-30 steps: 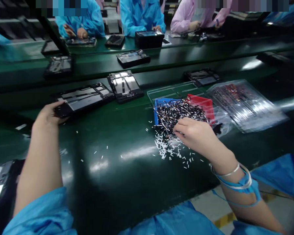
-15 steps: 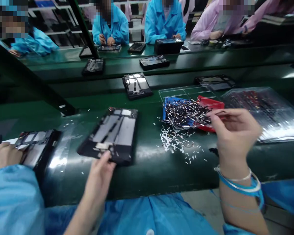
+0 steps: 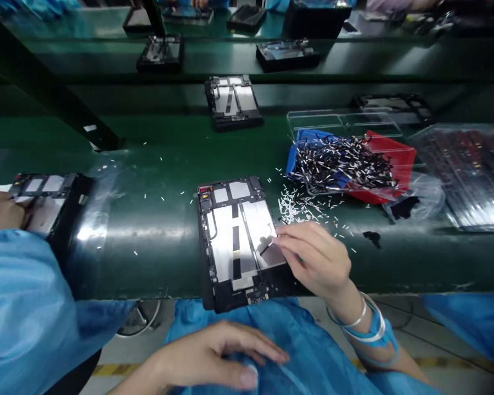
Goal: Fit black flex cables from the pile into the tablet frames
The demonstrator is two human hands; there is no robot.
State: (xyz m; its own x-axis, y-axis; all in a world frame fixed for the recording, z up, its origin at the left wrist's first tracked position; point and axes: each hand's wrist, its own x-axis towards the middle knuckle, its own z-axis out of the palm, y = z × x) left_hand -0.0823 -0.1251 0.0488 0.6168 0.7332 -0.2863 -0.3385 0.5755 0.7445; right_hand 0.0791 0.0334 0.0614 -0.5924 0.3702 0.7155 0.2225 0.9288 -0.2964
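An opened tablet (image 3: 222,236) with silver battery panels lies at the bench's front edge. Over its right side, my right hand (image 3: 319,260) pinches a thin black strip (image 3: 267,248) with a whitish tip between thumb and fingertips. My left hand (image 3: 226,354) is off the tablet, in front of my lap below the bench edge; it holds nothing and its fingers are apart. Beyond my right hand is a heap of similar thin black strips (image 3: 337,162) in a clear tray with blue and red bins (image 3: 399,164). Small white slips (image 3: 290,206) are scattered between tray and tablet.
At the left, a co-worker's hand (image 3: 0,211) rests on another opened tablet (image 3: 49,192). A dark post (image 3: 61,99) rises at the left. More opened tablets (image 3: 234,101) sit farther back. Clear plastic trays (image 3: 477,175) stand at the right.
My right hand has moved left from the bins to the tablet with the thin strip. My left hand has let go of the tablet and dropped toward my lap. The tablet now lies straighter, nearer me.
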